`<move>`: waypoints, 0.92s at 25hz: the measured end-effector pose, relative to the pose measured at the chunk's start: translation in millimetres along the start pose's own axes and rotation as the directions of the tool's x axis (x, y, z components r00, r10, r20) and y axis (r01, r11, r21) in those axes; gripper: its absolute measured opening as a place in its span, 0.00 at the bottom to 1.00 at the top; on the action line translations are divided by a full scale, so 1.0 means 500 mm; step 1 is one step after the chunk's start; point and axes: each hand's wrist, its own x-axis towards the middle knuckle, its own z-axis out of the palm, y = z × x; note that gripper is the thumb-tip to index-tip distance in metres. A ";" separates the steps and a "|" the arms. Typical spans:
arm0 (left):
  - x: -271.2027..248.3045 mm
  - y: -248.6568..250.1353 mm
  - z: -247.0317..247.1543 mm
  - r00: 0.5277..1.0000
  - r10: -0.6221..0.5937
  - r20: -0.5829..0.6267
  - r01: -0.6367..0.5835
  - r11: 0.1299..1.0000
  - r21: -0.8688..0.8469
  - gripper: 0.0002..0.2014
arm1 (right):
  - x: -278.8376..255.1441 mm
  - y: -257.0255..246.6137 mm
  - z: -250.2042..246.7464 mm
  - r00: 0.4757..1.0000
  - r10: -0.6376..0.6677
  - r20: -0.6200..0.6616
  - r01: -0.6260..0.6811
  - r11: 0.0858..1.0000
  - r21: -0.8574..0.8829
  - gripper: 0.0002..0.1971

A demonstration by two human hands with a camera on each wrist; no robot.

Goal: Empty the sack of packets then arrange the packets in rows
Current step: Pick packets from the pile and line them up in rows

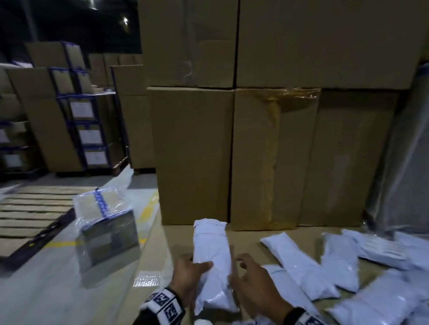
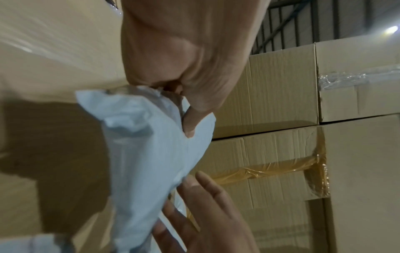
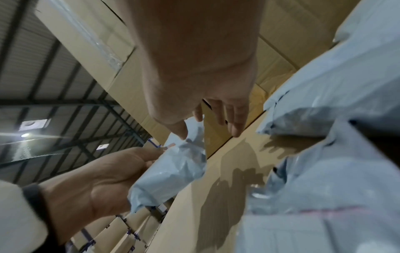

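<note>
1. Wrist straps with printed markers sit nearest the head camera, one on each forearm, above a cardboard worktop [image 1: 242, 234].
2. Just beyond them the left hand [image 1: 188, 272] grips a long white packet [image 1: 212, 262]: its thumb lies across the top face and its fingers curl round the left edge, as the left wrist view confirms.
3. That packet's long axis runs straight away from the person, near end low between the two hands, far end pointing at the stacked cartons [image 1: 232, 145].
4. The right hand [image 1: 254, 285] is just beside the packet's right edge, fingers spread and relaxed, holding nothing; whether a fingertip touches the wrap I cannot tell.
5. Judgement: the left hand carries the packet, so setting it down lengthwise falls to it, with the right free to square the edge.
6. To the right, the loose packets [image 1: 345, 267] lie at mixed angles, some overlapping, not yet in rows.
7. No sack is in view.
8. Farther left, on the floor, stand a wrapped bundle [image 1: 105, 222] and a wooden pallet [image 1: 20, 218].
</note>
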 end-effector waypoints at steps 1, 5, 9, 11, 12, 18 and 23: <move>0.002 0.002 -0.012 1.000 0.028 -0.004 -0.028 0.999 0.034 0.05 | 0.010 -0.002 0.014 1.000 0.027 0.001 -0.027 0.996 0.081 0.15; 0.050 -0.001 -0.073 0.948 0.289 -0.130 -0.171 0.812 0.558 0.04 | 0.083 -0.002 0.077 0.982 0.108 -0.156 -0.074 0.975 0.210 0.07; 0.065 0.044 -0.081 0.959 0.280 0.046 -0.108 0.212 0.971 0.14 | 0.163 -0.053 0.100 0.987 0.151 -0.058 -0.114 0.903 0.415 0.08; 0.078 0.021 -0.087 0.974 0.100 0.201 -0.223 0.321 0.921 0.15 | 0.195 -0.054 0.117 0.988 0.143 -0.054 -0.113 0.920 0.376 0.08; 0.084 0.010 -0.102 0.968 0.111 0.227 -0.252 0.404 0.879 0.14 | 0.208 -0.047 0.126 0.988 0.136 -0.070 -0.104 0.934 0.342 0.09; 0.151 -0.061 -0.202 0.950 0.130 0.283 -0.298 0.115 0.948 0.12 | 0.226 -0.020 0.196 0.980 -0.183 0.078 0.191 0.975 -0.114 0.09; 0.216 -0.065 -0.240 0.946 -0.048 0.320 -0.324 -0.155 0.933 0.26 | 0.322 -0.032 0.250 0.961 -0.254 0.109 0.275 0.916 -0.292 0.16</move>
